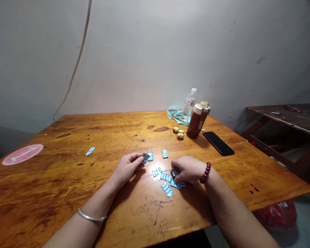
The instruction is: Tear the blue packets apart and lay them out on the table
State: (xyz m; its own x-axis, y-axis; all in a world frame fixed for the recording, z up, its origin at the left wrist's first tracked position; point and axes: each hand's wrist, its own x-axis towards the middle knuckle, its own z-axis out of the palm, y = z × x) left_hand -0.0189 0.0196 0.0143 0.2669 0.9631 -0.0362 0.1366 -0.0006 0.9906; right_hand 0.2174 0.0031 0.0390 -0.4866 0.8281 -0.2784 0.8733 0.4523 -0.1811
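My left hand [129, 167] pinches a few small striped cards [145, 158] between thumb and fingers, their faces in shadow. Just beyond its fingertips lies a blue-and-white striped card [150, 156], and another card [164, 153] lies farther right. My right hand [186, 168] is curled down over a loose heap of the same cards [166, 177], thumb and fingertips closed on one at the heap's right side. Part of the heap is hidden under that hand. A striped card [167, 189] lies nearest me, and a lone card [90, 151] rests off to the left.
On the wooden table [113, 131], a brown sports bottle [195, 120] and a clear water bottle [189, 105] stand at the back right, beside a teal strap [174, 113] and small yellowish fruits [180, 136]. A black phone [218, 143] lies at right; a pink round sticker [22, 154] at left.
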